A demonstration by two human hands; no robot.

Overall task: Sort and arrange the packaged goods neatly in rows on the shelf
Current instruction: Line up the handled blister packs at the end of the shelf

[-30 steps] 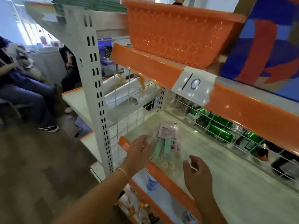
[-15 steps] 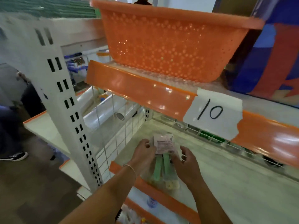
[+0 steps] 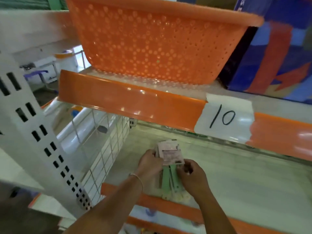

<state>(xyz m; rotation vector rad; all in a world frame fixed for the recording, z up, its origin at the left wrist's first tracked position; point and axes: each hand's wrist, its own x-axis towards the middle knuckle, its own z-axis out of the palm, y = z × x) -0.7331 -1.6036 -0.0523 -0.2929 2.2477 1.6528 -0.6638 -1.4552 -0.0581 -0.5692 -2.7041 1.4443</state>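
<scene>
The packet (image 3: pixel 170 168) lies on the shelf (image 3: pixel 236 183), seemingly gripped between left hand (image 3: pixel 149 168) and right hand (image 3: pixel 192 176).

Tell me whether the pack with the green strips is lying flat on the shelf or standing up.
Lying flat. The pack rests lengthwise on the shelf, label end toward the back, held by left hand and right hand.

From my seat this reads as a shop. I'm looking at retail gondola shelving: a white slotted upright (image 3: pixel 42 146), shelves (image 3: pixel 236 183) edged with glossy orange price strips (image 3: pixel 131 100), and a white wire divider (image 3: pixel 104 149) between bays. A paper label (image 3: pixel 224 118) handwritten "10" is taped to the strip. Stock sits above: an orange perforated basket (image 3: pixel 152 48) and a blue and red carton (image 3: pixel 278 53).
</scene>
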